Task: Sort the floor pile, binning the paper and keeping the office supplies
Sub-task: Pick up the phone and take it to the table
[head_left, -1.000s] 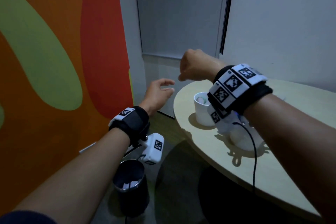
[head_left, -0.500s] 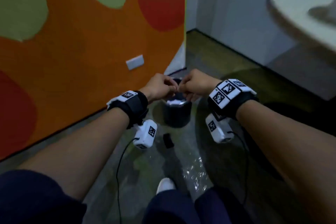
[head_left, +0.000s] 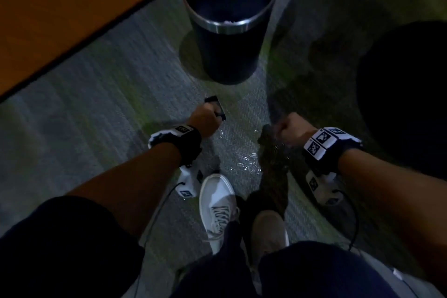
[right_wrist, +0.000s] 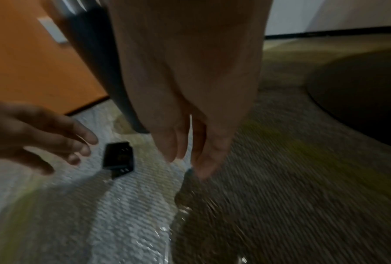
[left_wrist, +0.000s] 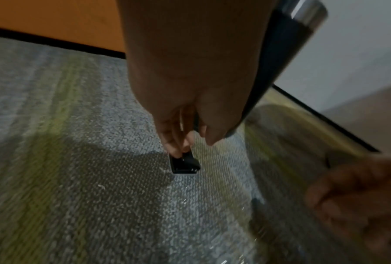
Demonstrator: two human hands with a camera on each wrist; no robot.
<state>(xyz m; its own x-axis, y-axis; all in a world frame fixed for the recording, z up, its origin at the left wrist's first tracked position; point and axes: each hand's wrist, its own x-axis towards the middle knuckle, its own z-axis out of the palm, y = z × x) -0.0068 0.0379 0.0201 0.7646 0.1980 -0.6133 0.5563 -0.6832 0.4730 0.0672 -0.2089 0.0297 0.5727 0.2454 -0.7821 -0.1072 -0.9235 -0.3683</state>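
Our left hand (head_left: 202,118), fingers loose, is at the black binder clip (right_wrist: 118,158); our right hand (head_left: 290,129) hangs empty. Likely light, stiff: we'd pinch its sides.

Right hand (right_wrist: 190,100) hanging loose, left hand (right_wrist: 36,132) near black clip (right_wrist: 118,157), carpet (right_wrist: 291,196)

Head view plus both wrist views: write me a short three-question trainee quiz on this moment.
1. True or false: the black bin stands upright on the carpet.
2. Fill in: the right hand holds ____.
3. Whose fingertips are at the small black item? A) left hand B) right hand C) neither

Key: 1 true; 2 nothing; 3 A.
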